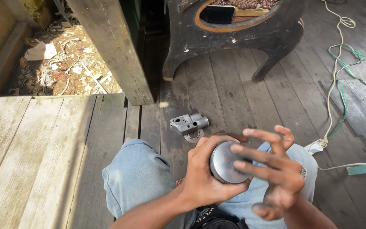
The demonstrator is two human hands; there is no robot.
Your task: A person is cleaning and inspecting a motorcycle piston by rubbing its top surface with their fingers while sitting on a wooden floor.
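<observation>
Your left hand (202,176) grips a round metal part (225,163), a short grey cylinder with a flat, dull end face turned up toward you. The fingers curl closed round its side and the thumb hooks over the top edge, so the hold looks firm. You hold it above your lap, between your knees in blue jeans (138,178).

Your right hand (276,174) is open, fingers spread and nearly straight. Its fingertips lie across or just above the end face; I cannot tell whether they press on it. It holds nothing that I can see.

On the dark floorboards (234,89) just ahead of your knees lies a grey cast housing (188,124) with bored holes, and a thin toothed disc (193,135) sits touching it on the near side. Both are apart from your hands. A brown strip (234,135) shows just beyond your left hand; what it is I cannot tell.

As I judge it, the job stands partway: the pieces are separate, and the cylinder is being wiped or checked by hand. The housing and disc lie untouched, so joining them looks not yet done. No tool is in view.

A white cable (333,85) and a green one (344,63) trail across the boards to your right, well clear of the parts.
</observation>
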